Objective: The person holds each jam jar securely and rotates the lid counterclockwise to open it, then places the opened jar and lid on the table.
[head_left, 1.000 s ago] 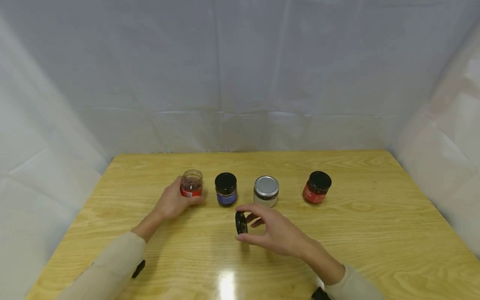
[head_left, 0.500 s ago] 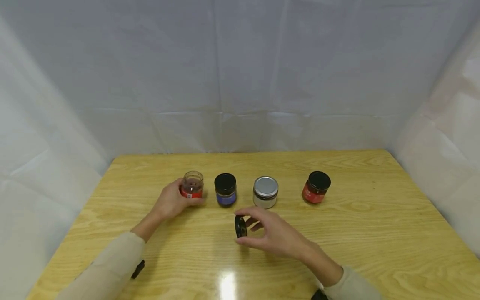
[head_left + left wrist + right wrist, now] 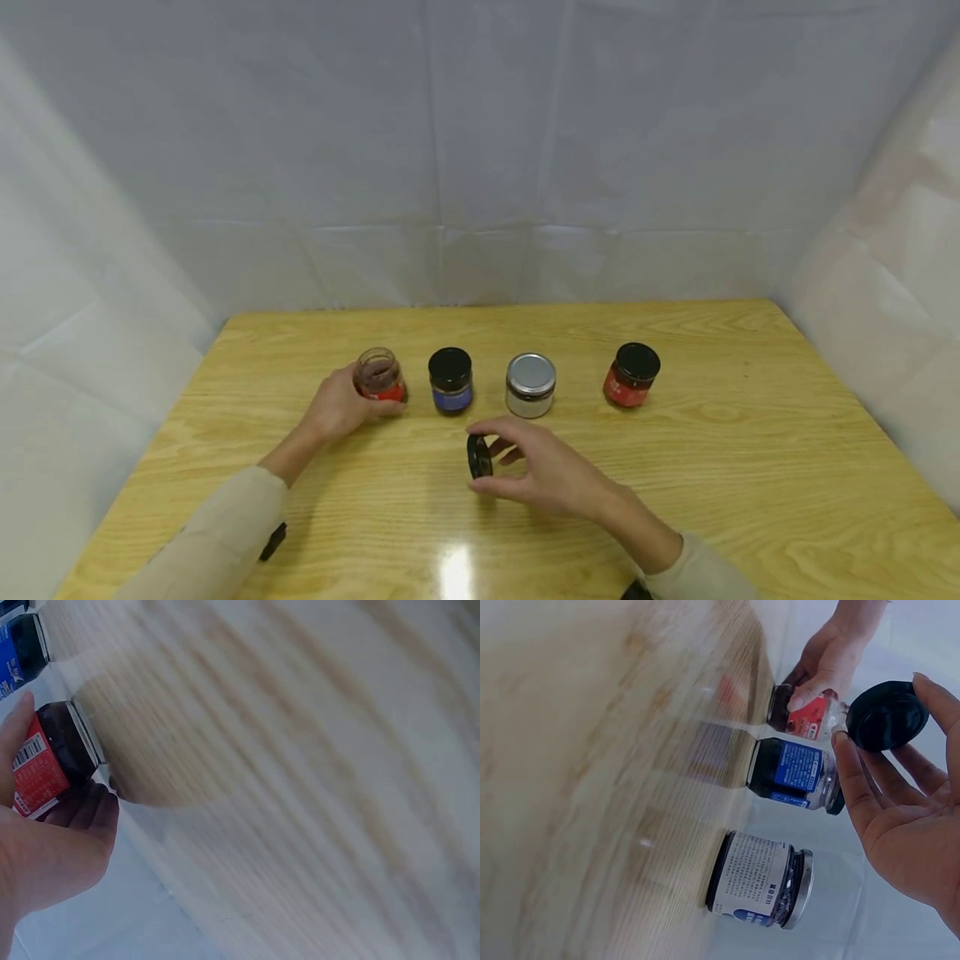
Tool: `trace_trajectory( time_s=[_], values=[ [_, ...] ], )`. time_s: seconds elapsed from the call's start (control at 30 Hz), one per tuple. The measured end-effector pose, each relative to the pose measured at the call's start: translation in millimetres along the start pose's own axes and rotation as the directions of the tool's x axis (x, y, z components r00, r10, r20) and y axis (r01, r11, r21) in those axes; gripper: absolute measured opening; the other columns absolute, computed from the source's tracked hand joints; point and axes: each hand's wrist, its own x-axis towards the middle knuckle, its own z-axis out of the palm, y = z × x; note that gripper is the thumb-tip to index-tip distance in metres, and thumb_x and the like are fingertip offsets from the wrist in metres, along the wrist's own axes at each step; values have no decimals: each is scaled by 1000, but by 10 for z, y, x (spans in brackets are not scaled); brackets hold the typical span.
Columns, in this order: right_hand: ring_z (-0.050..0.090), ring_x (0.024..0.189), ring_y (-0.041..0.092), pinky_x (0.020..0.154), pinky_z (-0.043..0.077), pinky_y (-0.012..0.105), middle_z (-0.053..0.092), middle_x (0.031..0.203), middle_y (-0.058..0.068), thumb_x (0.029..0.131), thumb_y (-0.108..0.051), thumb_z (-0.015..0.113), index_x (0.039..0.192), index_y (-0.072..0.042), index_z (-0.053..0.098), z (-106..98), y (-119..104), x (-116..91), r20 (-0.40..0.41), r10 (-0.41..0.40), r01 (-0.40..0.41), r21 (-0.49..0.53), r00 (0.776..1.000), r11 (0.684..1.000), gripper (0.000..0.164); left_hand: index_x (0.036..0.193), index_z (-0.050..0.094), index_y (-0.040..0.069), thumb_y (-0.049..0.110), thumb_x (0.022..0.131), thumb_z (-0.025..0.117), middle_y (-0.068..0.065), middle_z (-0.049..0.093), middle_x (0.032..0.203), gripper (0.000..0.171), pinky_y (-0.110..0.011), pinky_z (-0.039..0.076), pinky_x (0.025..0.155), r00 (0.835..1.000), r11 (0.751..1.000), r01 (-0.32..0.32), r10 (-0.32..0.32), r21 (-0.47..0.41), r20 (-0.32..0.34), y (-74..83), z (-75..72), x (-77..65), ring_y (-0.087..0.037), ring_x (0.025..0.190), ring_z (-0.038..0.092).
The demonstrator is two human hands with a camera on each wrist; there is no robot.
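At the left of the row is a lidless glass jar with a red label and dark contents, tilted slightly. My left hand grips it, thumb on the near side and fingers behind, as the left wrist view also shows the red label. In front of the row, my right hand pinches a black jar lid on edge between thumb and fingers, above the table. The right wrist view shows the inside of this lid.
A black-lidded jar with a blue label, a silver-lidded jar with a pale label and a black-lidded jar with a red label stand on the wooden table. White sheeting hangs behind and at both sides.
The open jar has shifted slightly left and nearer, and now leans, with my left hand on it. My right hand and the lid have come slightly nearer.
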Motion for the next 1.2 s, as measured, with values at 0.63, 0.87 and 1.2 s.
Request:
trace_trajectory(
  time_s=[0.63, 0.87, 1.2],
  values=[
    [59, 103, 12, 88, 49, 32, 55, 123, -6, 85, -39, 71, 133, -22, 51, -15, -5, 19, -16, 75, -75, -9, 997, 997, 55, 149, 7, -6, 48, 73, 79, -34, 33, 141, 117, -58, 35, 98, 998, 998, 52, -52, -19, 27, 31, -23, -197, -47, 127, 36],
    [58, 105, 15, 90, 48, 36, 56, 122, -5, 86, -36, 71, 132, -20, 51, -14, 1, 68, -54, 65, -65, 4, 996, 998, 53, 146, 17, -9, 53, 76, 74, -35, 31, 142, 110, -61, 32, 99, 999, 996, 19, -16, 83, -31, 8, -108, -413, -50, 128, 32],
    [58, 103, 13, 90, 47, 29, 57, 120, -5, 85, -39, 71, 133, -16, 52, -34, -42, 199, -126, 25, -27, -20, 992, 999, 57, 146, 27, -5, 52, 85, 66, -31, 31, 144, 92, -62, 28, 101, 995, 991, -47, 58, 127, -77, 23, -192, -671, -48, 129, 31]
  ],
)
